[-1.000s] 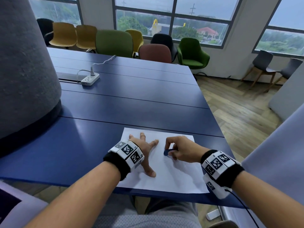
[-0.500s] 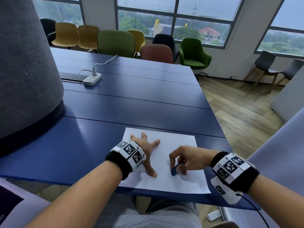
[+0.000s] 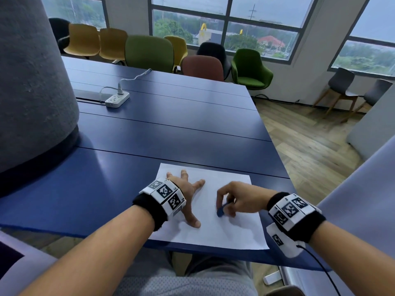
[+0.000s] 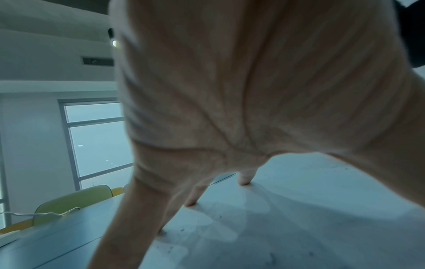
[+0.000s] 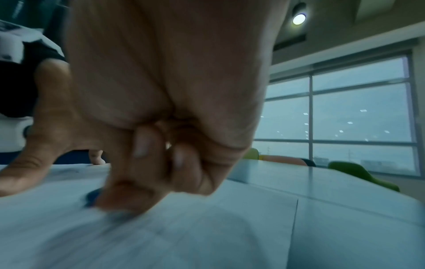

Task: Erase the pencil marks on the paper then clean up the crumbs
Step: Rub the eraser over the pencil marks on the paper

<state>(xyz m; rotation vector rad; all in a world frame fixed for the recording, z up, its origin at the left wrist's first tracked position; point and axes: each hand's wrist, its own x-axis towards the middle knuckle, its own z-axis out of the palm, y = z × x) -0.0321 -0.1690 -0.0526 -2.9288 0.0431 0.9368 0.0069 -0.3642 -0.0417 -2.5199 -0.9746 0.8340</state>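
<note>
A white sheet of paper (image 3: 233, 229) lies at the near edge of the blue table (image 3: 162, 133). My left hand (image 3: 188, 189) presses flat on the sheet's left half, fingers spread. My right hand (image 3: 233, 201) pinches a small blue eraser (image 3: 220, 211) and holds its tip down on the middle of the paper. In the right wrist view the eraser (image 5: 93, 197) pokes out under the curled fingers (image 5: 147, 163), and the paper is blurred. Small dark crumbs (image 4: 184, 230) speckle the paper (image 4: 287, 209) around my left fingertips (image 4: 192, 203).
A white power strip (image 3: 117, 99) with its cable lies far back on the left. A big grey felt column (image 3: 32, 82) stands on the table's left side. Coloured chairs (image 3: 149, 53) line the far edge. The table's right edge drops to wooden floor (image 3: 310, 150).
My right hand with the eraser drew toward me along the paper, then moved back up a little. The left hand has stayed pressed on the sheet.
</note>
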